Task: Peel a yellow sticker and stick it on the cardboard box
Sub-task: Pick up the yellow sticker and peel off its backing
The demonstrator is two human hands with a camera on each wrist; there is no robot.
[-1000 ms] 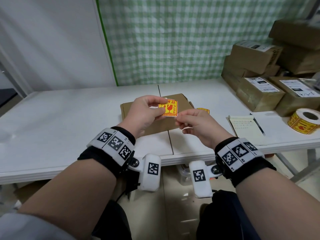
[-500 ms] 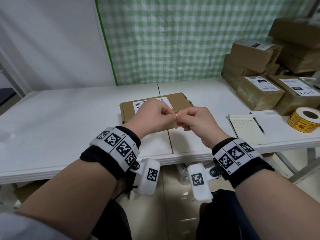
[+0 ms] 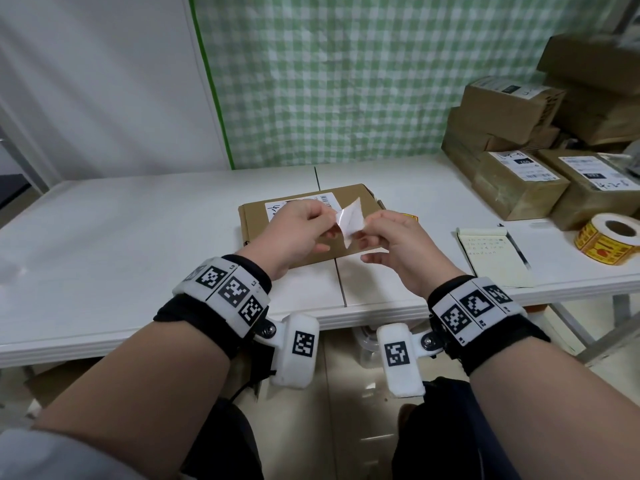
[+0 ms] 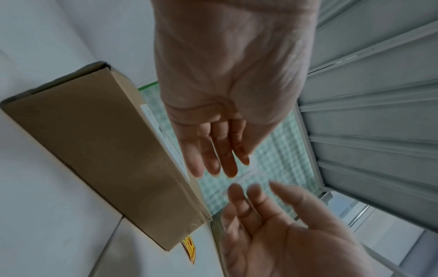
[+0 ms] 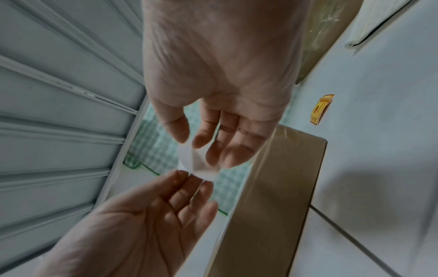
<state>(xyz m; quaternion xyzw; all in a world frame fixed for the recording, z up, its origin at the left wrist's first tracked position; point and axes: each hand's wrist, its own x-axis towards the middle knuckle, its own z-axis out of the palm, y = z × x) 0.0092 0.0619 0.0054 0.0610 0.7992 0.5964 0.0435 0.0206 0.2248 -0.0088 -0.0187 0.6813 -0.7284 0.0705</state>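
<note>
Both hands hover over the flat cardboard box (image 3: 277,220), which lies on the white table (image 3: 138,237). Between them is the sticker (image 3: 350,219), its glossy white side toward me and its yellow face hidden. My left hand (image 3: 327,221) pinches its left edge and my right hand (image 3: 369,225) pinches its right edge. In the right wrist view the right thumb and forefinger (image 5: 189,142) pinch the white piece (image 5: 198,166), and the left fingertips (image 5: 189,180) touch its lower edge. I cannot tell sticker from backing paper.
Another yellow sticker (image 3: 410,216) lies on the table just right of the box. A roll of yellow stickers (image 3: 607,239) and a notepad (image 3: 495,258) with a pen sit at the right. Stacked labelled cardboard boxes (image 3: 519,181) fill the back right corner.
A second ago my left hand held the sticker with its yellow face toward me. The hands then closed together, and now the piece shows its white side, stretched between both hands.
</note>
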